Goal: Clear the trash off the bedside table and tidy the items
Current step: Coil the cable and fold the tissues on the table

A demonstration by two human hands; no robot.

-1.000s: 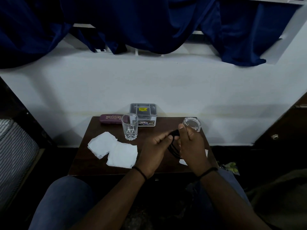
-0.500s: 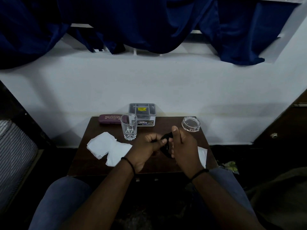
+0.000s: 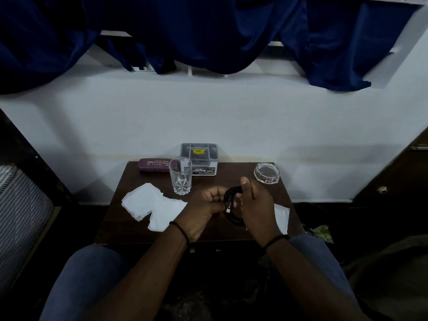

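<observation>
1 head view, forward and down, close over the bedside table (image 3: 143,177)

Coiled black cable (image 3: 232,197) above table (image 3: 143,181); crumpled white tissues (image 3: 154,208) left.

Dim, bluish room light, deep shadowed corners, wide-angle bowing at edges.

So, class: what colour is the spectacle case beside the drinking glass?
Maroon spectacle case with light lettering; head view.
</observation>
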